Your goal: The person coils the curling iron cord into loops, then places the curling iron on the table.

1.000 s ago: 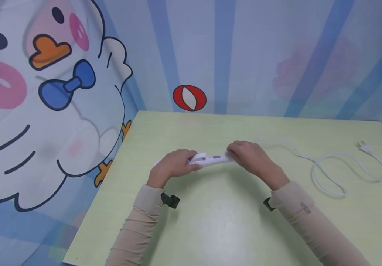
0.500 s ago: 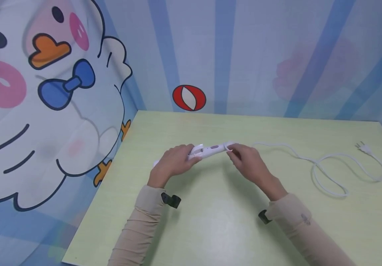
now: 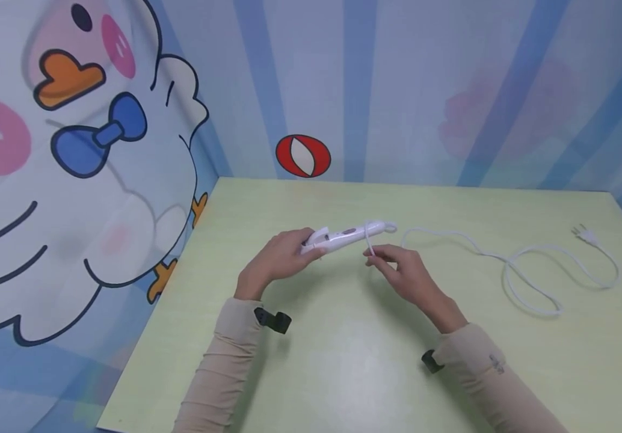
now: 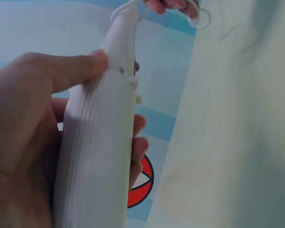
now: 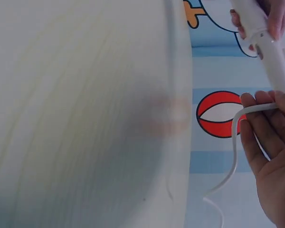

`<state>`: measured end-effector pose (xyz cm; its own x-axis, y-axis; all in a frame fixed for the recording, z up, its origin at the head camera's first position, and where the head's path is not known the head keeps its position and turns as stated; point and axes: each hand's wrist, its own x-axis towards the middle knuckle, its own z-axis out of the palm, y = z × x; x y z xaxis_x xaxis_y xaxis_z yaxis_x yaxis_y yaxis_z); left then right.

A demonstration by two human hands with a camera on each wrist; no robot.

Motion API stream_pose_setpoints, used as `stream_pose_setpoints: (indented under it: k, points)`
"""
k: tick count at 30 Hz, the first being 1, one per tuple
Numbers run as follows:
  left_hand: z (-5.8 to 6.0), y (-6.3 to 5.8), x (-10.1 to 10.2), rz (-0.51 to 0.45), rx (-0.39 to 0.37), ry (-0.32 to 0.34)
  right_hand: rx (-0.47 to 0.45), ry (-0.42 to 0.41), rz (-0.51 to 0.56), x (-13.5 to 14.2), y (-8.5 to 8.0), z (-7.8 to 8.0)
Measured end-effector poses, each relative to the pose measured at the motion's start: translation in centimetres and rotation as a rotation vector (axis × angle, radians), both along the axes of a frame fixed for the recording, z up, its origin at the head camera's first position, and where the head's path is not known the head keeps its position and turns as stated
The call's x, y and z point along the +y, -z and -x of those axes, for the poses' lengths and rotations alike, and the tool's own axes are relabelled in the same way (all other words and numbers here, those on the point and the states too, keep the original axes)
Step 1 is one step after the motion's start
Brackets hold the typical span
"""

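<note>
My left hand (image 3: 277, 260) grips a white curling iron (image 3: 343, 237) by its ribbed body, the thumb lying along it in the left wrist view. A small lever stands up beside that hand, and a grey oval mark shows on the handle. The white cord (image 5: 234, 137) loops at the handle's end and passes over the handle. Below the handle, my right hand (image 3: 402, 273) pinches the cord between thumb and fingers. The iron is held above the table, tilted up towards its cord end. My left palm hides its other end.
A pale green table (image 3: 343, 361) lies beneath both hands. The remaining cord trails in loose loops to the right, ending in a two-pin plug (image 3: 585, 234). A printed cloth backdrop (image 3: 408, 90) rises behind the table and along its left side.
My right hand has left the handle's end and drawn the cord down towards me over the handle. The cord end of the iron has risen and is now uncovered.
</note>
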<state>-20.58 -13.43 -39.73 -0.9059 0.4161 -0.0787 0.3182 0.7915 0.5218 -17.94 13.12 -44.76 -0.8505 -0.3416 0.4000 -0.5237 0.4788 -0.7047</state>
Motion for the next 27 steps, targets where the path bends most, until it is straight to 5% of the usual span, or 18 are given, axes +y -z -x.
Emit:
stream_pose_setpoints:
  k: [9,27]
  points:
    - [-0.5,-1.0,-0.2,-0.091,-0.057,0.038,0.240,-0.087,-0.011,0.5,0.2,1.1]
    - [-1.3,-2.5,-0.5,-0.130,-0.039,0.118,0.392,-0.070,-0.111,1.3,0.3,1.5]
